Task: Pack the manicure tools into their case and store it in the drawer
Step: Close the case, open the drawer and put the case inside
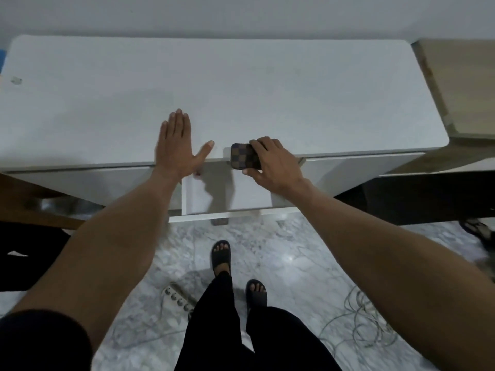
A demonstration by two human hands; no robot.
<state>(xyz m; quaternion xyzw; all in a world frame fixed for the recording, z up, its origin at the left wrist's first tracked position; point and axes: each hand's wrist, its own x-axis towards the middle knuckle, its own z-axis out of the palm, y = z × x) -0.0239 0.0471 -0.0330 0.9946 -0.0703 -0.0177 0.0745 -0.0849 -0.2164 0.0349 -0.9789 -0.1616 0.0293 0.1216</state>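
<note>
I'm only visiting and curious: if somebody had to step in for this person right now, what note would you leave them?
Left hand: open, flat on the white desk top near its front edge.
Right hand: grip closed round the checkered case, held at the desk edge above the open drawer.
Done: case looks closed and packed, drawer pulled out.
Left: lower the case into the drawer, let go, push the drawer shut.
</note>
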